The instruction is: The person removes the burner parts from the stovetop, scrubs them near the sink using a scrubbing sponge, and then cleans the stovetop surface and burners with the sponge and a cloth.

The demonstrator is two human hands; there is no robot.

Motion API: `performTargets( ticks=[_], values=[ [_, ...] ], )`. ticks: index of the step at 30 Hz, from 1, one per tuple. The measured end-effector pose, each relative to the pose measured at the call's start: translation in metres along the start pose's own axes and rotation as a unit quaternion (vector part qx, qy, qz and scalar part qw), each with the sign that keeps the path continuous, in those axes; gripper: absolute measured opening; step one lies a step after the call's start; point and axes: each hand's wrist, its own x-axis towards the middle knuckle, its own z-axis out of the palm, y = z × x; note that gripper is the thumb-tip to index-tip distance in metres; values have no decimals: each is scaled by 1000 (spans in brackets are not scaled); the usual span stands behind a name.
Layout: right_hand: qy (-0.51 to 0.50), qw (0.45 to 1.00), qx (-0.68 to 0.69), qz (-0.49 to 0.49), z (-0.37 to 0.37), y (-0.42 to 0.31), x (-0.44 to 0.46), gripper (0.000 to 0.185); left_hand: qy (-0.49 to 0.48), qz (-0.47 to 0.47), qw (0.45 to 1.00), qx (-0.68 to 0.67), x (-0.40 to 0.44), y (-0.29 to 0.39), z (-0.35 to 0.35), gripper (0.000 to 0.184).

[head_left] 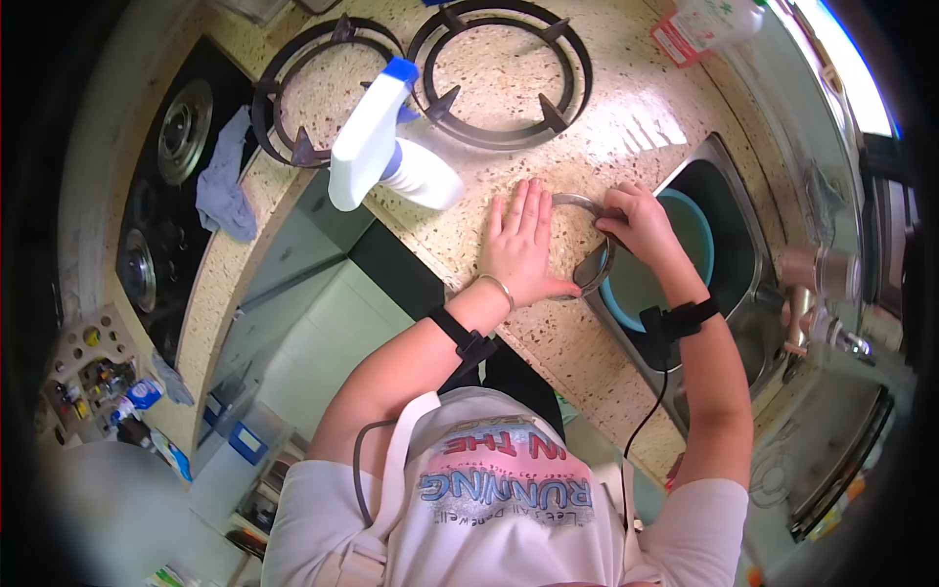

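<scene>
A thin metal ring (577, 201) lies on the speckled countertop (509, 338) beside the sink, partly covered by both hands. My left hand (521, 247) rests flat on the left of it, fingers stretched out and thumb touching its near edge. On the right side, the bent fingers of my right hand (641, 225) are closed on the rim; their tips are partly hidden, so I cannot tell whether something small is under them. A white spray bottle (421, 176) with a blue-tipped trigger head stands left of my left hand.
Two black pan supports (499, 137) lie at the back of the counter. A light blue basin (711, 245) sits in the steel sink (738, 181), near the tap (841, 338). A grey cloth (225, 181) hangs over the hob's edge (186, 88). A pink-labelled bottle (699, 34) is at the back right.
</scene>
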Motion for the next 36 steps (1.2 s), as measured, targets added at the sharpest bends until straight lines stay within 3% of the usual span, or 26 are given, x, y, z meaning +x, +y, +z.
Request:
performTargets(
  ticks=[4, 7, 12, 16, 20, 23, 27, 28, 31, 32, 36],
  values=[
    [-43, 983, -48, -171, 4, -4, 51, 22, 7, 5, 1000, -10, 3, -5, 0, 136],
    [-67, 980, -42, -182, 3, -11, 65, 22, 10, -6, 1000, -20, 0, -3, 2, 135],
    [-113, 989, -44, -84, -8, 11, 37, 19, 20, -3, 999, -25, 1, -6, 1, 134],
    [-108, 961, -38, -252, 1, -14, 83, 21, 15, -3, 1000, -19, 0, -6, 0, 134],
    [-65, 969, -56, -232, 6, 4, 61, 21, 22, -9, 999, -22, 0, -3, 0, 133],
    [-106, 984, -75, -122, -7, 13, 28, 20, 26, -8, 999, -20, 0, -6, 1, 133],
    [-59, 972, -75, -217, 9, -15, 70, 20, 15, -10, 1000, -11, 0, -6, -1, 134],
    [-79, 973, -72, -206, 7, -23, 75, 21, 11, -12, 1000, -9, 0, -5, -2, 134],
    [12, 977, -46, -207, 16, -1, 51, 20, 27, -17, 999, -10, 0, -4, 0, 134],
    [-20, 987, -68, -142, 11, 12, 33, 18, 26, -16, 999, -16, -1, -4, 0, 134],
    [4, 990, -89, -110, 9, 8, 25, 18, 29, -13, 999, -21, -2, -4, 1, 135]
  ],
)
